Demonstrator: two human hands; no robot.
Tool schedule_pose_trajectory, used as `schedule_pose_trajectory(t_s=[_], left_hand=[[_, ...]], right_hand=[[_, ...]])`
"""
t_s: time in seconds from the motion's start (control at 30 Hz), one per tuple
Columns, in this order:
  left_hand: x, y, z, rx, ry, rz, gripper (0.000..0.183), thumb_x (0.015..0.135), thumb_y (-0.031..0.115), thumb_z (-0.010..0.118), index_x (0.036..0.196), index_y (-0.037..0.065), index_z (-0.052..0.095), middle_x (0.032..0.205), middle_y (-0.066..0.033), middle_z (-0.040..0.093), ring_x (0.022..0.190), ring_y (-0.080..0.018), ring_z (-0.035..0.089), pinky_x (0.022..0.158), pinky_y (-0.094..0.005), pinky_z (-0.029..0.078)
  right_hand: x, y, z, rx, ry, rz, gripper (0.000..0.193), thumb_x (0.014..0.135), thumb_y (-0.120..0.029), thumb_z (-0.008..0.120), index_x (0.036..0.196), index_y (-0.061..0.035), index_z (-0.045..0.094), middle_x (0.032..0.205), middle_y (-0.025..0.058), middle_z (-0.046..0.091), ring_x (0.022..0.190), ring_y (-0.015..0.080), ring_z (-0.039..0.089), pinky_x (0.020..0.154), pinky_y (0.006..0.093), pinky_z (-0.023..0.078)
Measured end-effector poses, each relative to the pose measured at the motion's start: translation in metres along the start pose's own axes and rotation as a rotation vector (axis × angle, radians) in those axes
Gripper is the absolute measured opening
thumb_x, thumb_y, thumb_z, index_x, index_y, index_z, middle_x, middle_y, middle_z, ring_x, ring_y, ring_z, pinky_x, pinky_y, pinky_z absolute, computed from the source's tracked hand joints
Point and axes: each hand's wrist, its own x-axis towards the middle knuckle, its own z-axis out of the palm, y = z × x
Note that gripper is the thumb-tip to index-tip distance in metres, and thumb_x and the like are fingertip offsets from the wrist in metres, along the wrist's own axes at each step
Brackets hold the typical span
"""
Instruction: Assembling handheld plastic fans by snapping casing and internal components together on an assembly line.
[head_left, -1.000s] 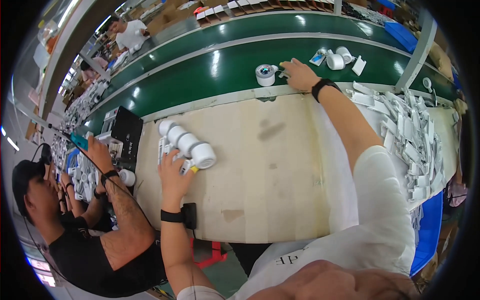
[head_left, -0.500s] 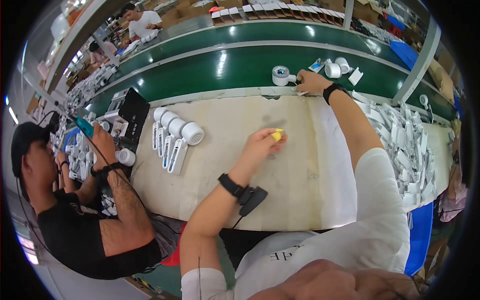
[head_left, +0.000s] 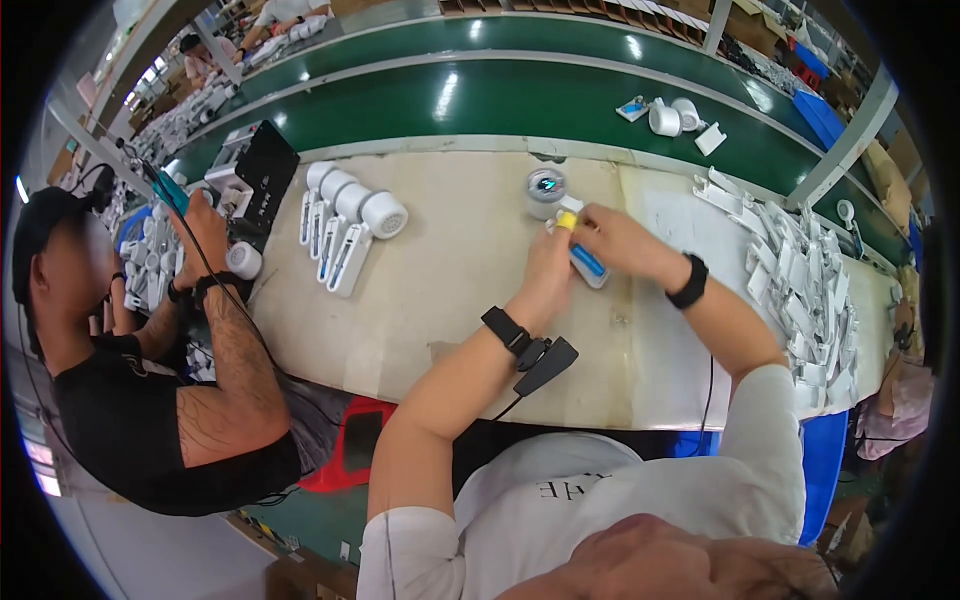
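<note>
A white handheld device with a round head, shiny inside, lies at the middle of the table's far side. Its open handle, which shows a long blue insert, points toward me. My left hand is closed at the handle's left side, with a yellow cover on one fingertip. Over the handle from the right, my right hand has its fingers bent against it near the neck. The fingers partly hide the handle, and anything small between them does not show.
Several similar white devices stand in a row on the left. White handle shells are heaped at the right. More parts rest on the green conveyor. At left, a co-worker holds a teal tool beside a black box.
My right hand has brought the device from the conveyor edge onto the table. My left hand has moved up and right to meet it at the handle. The view has shifted slightly.
</note>
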Motion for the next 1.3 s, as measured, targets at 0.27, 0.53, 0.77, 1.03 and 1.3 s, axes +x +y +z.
schedule_pose_trajectory(t_s=[0.27,0.53,0.77,1.03,1.3], left_hand=[[-0.040,0.062,-0.019,-0.179,-0.231,-0.219,0.018,0.085,0.017,0.047,0.095,0.003,0.050,0.075,-0.0109,0.058,0.060,-0.0189,0.057,0.052,-0.0317,0.049],[-0.058,0.066,-0.009,0.070,-0.447,-0.273,0.019,0.087,0.015,0.046,0.100,0.002,0.049,0.080,-0.0130,0.060,0.064,-0.0196,0.061,0.054,-0.0317,0.052],[-0.051,0.070,-0.019,-0.151,-0.409,-0.258,0.023,0.089,0.020,0.046,0.102,0.002,0.051,0.082,-0.0126,0.060,0.069,-0.0197,0.062,0.057,-0.0347,0.054],[-0.052,0.064,-0.021,-0.319,-0.432,-0.325,0.023,0.089,0.020,0.045,0.101,0.002,0.053,0.083,-0.0117,0.060,0.068,-0.0199,0.061,0.058,-0.0361,0.054],[-0.063,0.074,-0.013,0.095,-0.389,-0.154,0.022,0.088,0.017,0.042,0.103,0.002,0.049,0.081,-0.0106,0.058,0.064,-0.0175,0.057,0.056,-0.0318,0.051]], right_hand=[[-0.057,-0.004,-0.045,-0.125,0.257,-0.290,0.054,0.084,-0.029,0.060,0.125,0.0021,0.045,0.117,0.0188,0.053,0.103,0.0234,0.055,0.085,0.0324,0.044],[-0.071,-0.015,-0.030,1.017,-0.462,0.079,0.101,0.069,-0.051,0.070,0.142,-0.0072,0.015,0.143,0.0151,0.025,0.115,0.0276,0.049,0.093,0.0347,0.042],[-0.085,-0.030,0.001,0.241,0.072,-0.078,0.098,0.060,-0.020,0.081,0.140,-0.0120,0.023,0.129,0.0122,0.036,0.112,0.0212,0.043,0.094,0.0329,0.036],[-0.085,-0.027,-0.001,0.909,-0.042,0.138,0.091,0.062,-0.014,0.078,0.136,-0.0072,0.026,0.128,0.0135,0.035,0.116,0.0240,0.041,0.097,0.0335,0.034],[-0.080,-0.013,-0.007,0.053,0.419,-0.305,0.063,0.062,0.003,0.072,0.117,-0.0086,0.042,0.117,0.0111,0.049,0.107,0.0279,0.050,0.091,0.0347,0.040]])
